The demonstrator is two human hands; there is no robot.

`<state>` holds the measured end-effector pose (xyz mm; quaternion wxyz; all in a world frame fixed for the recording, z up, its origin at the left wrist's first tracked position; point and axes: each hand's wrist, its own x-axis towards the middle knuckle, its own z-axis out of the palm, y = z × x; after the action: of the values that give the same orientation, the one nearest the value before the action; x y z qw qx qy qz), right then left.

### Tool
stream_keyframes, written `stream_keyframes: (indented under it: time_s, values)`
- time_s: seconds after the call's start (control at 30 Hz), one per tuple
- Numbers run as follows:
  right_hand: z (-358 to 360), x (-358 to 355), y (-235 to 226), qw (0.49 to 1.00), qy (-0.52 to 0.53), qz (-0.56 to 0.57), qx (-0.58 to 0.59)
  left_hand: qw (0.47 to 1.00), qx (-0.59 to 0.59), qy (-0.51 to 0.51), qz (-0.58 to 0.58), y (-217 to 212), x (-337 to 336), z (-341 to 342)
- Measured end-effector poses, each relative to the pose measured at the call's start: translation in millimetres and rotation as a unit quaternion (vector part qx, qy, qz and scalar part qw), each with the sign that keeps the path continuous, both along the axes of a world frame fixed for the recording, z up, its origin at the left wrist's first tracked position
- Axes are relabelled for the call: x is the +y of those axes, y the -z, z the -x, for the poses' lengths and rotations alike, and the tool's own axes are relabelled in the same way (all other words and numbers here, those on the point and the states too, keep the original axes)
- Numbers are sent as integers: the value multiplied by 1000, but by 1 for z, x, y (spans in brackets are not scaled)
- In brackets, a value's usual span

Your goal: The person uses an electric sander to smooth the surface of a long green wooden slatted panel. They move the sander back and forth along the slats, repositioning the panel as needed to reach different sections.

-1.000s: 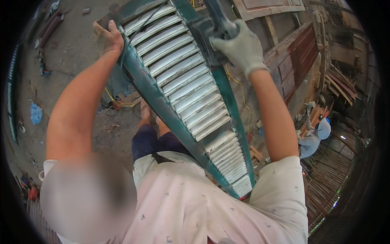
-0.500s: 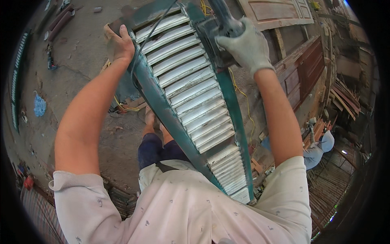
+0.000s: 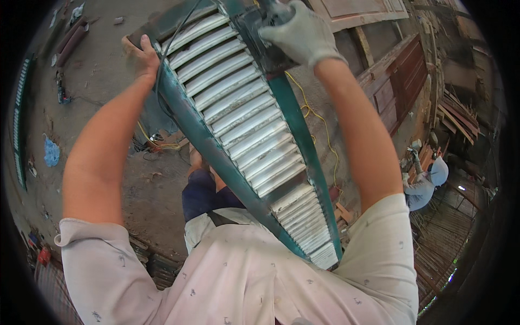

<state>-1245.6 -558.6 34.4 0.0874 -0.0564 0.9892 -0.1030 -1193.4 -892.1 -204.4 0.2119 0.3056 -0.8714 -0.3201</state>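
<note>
Long green wooden shutter with pale slats (image 3: pixel 238 124), propped at a slant over the lap and knees, low end near the belly, high end up and away. Long axis from lower right by the shirt to upper left near the top of the view. Slats face up, each one lying across the frame. Green side rails run the whole length.

Could slip sideways: only held at the far end and leaning on the legs, no worktop seen under it. Might slide off the knees if pushed too hard from the top. Could twist and drop onto the dirty concrete floor (image 3: pixel 108 70), or knock the bare foot under it.

Dark power tool (image 3: pixel 265 38) pressed on the right green rail near the top. Could bite, jump or skid along the rail if tipped. Thin slats next to it, easy to chip or crack.

Black cord (image 3: pixel 173 49) draped across the slats toward the left rail. Could snag on a slat edge or get caught under the tool. Yellow cable (image 3: pixel 311 108) on the floor beyond, could trip feet.

Right hand (image 3: pixel 300 35), in a grey glove, closed around the tool.

Left hand (image 3: pixel 142 57), bare, fingers curled tight on the left rail edge. Close to rough wood, so splinters likely.
</note>
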Motion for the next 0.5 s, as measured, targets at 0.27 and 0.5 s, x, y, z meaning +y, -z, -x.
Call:
stream_keyframes:
  time_s: [0.27,0.5]
  values:
    - [-146,103,-9,996,59,9,-63,1000,5,-1,6,-2,1,2]
    - [-156,93,-12,995,69,4,-65,1000,10,0,-1,3,3,-3]
